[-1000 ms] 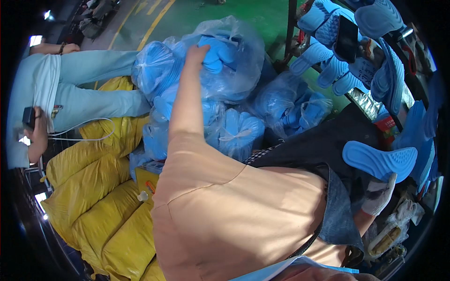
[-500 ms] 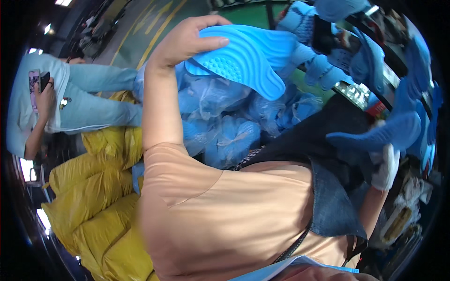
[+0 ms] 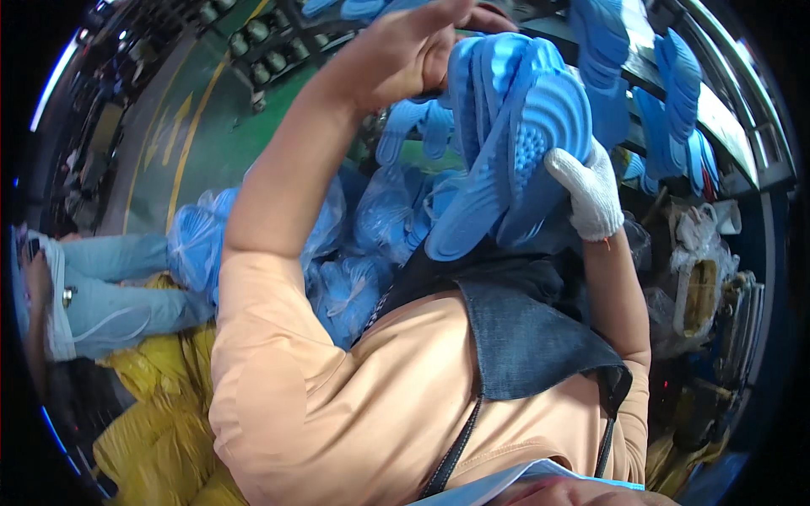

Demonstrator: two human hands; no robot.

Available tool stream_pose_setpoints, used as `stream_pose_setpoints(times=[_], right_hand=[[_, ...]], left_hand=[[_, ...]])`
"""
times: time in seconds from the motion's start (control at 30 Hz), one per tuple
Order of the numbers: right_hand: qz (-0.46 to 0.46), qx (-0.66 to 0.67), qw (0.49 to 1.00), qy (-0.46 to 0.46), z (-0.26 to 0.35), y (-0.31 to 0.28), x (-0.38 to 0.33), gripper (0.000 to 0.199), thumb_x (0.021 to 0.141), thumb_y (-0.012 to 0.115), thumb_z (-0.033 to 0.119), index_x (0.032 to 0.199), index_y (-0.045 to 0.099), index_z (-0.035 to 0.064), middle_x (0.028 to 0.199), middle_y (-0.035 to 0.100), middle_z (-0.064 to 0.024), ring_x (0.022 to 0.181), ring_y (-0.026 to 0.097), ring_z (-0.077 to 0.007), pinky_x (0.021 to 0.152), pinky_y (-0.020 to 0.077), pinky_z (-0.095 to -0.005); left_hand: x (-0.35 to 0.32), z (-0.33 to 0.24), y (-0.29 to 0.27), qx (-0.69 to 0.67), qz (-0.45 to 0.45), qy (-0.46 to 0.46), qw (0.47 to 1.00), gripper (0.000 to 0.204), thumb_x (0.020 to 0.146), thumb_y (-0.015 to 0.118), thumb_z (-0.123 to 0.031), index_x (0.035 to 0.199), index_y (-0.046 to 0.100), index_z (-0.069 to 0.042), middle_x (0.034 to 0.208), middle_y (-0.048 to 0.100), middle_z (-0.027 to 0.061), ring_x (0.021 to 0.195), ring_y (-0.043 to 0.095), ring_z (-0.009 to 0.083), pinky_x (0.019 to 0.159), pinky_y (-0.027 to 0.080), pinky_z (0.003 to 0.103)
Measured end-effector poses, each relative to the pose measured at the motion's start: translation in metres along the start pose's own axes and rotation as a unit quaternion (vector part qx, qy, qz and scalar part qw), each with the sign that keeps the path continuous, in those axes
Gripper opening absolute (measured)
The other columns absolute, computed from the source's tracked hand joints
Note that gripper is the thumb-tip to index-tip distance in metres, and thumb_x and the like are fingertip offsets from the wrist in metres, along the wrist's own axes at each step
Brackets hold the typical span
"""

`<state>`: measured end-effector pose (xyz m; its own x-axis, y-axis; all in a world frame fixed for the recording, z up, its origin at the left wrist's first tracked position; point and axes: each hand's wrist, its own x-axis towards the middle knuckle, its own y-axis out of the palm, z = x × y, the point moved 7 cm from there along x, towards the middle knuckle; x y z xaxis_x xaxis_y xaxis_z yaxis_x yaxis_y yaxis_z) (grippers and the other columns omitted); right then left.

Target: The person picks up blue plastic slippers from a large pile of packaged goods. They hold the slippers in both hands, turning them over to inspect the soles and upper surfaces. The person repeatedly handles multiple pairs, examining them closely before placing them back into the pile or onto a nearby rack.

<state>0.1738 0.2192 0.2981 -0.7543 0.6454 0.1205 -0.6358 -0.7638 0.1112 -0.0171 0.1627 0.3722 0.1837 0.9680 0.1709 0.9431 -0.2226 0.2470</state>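
My right hand (image 3: 596, 196), in a white glove, grips a bundle of several blue insoles (image 3: 548, 114) with its thumb across the front one. Wavy ridges and a patch of small bumps cover the front insole. The insoles fan apart toward their lower ends. Bare and with its fingers stretched out, my left hand (image 3: 422, 55) is beside the top of the bundle. Nothing shows in its grasp, though some of its fingers are partly hidden.
More blue insoles (image 3: 601, 42) hang on a rack at the upper right. Clear bags of blue pieces (image 3: 346, 291) lie below my left arm, near yellow sacks (image 3: 160, 422). A person in light blue trousers (image 3: 126, 270) stands at the left. A dark wheeled rack (image 3: 278, 51) is behind.
My left hand has let go of the insoles it held and moved right. My right hand has come up and inward, now gripping a bundle. The view has turned rightward.
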Motion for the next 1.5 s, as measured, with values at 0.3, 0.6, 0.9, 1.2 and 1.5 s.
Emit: stream_pose_setpoints(times=[0.3,0.6,0.9,1.2,1.5], right_hand=[[-0.049,0.204,0.974,0.084,-0.037,-0.013,-0.011,0.044,0.087,0.063,0.022,0.126,0.054,0.0028,0.111,0.066,-0.0101,0.098,0.065,-0.0217,0.087,0.0516,-0.0359],[-0.023,0.429,0.898,0.094,-0.055,-0.024,-0.019,0.047,0.094,0.054,0.034,0.130,0.051,0.0047,0.119,0.064,-0.0129,0.104,0.064,-0.0299,0.091,0.0517,-0.0469],[-0.125,0.187,0.974,0.042,-0.023,-0.020,-0.020,0.047,0.087,0.065,0.014,0.129,0.050,-0.0011,0.115,0.063,-0.0105,0.098,0.063,-0.0196,0.087,0.0497,-0.0345],[-0.080,0.255,0.961,0.065,-0.022,-0.025,-0.024,0.047,0.087,0.065,0.019,0.128,0.052,0.0004,0.114,0.063,-0.0097,0.098,0.063,-0.0184,0.086,0.0500,-0.0318],[-0.056,0.147,0.982,0.104,-0.027,-0.036,-0.027,0.050,0.088,0.065,0.021,0.130,0.050,-0.0002,0.113,0.063,-0.0098,0.099,0.062,-0.0188,0.087,0.0496,-0.0321]], left_hand=[[-0.027,0.103,0.050,-0.162,-0.167,-0.004,0.973,0.061,0.085,0.072,-0.036,0.131,0.049,-0.003,0.119,0.061,0.0106,0.108,0.059,0.0193,0.096,0.047,0.035],[-0.012,0.109,0.046,-0.214,-0.189,0.048,0.957,0.046,0.085,0.073,-0.018,0.124,0.054,-0.003,0.113,0.064,0.0100,0.101,0.063,0.0204,0.092,0.049,0.036],[-0.007,0.125,0.039,-0.200,-0.257,0.057,0.944,0.039,0.086,0.070,-0.013,0.121,0.057,-0.004,0.114,0.065,0.0086,0.102,0.063,0.0205,0.094,0.049,0.037],[-0.004,0.114,0.051,-0.157,-0.214,0.037,0.963,0.052,0.083,0.075,-0.029,0.122,0.055,-0.002,0.114,0.064,0.0088,0.104,0.061,0.0198,0.094,0.048,0.035],[0.003,0.128,0.057,-0.147,-0.114,-0.044,0.982,0.076,0.080,0.075,-0.044,0.134,0.042,-0.002,0.125,0.056,0.0126,0.115,0.054,0.0224,0.098,0.044,0.036]])
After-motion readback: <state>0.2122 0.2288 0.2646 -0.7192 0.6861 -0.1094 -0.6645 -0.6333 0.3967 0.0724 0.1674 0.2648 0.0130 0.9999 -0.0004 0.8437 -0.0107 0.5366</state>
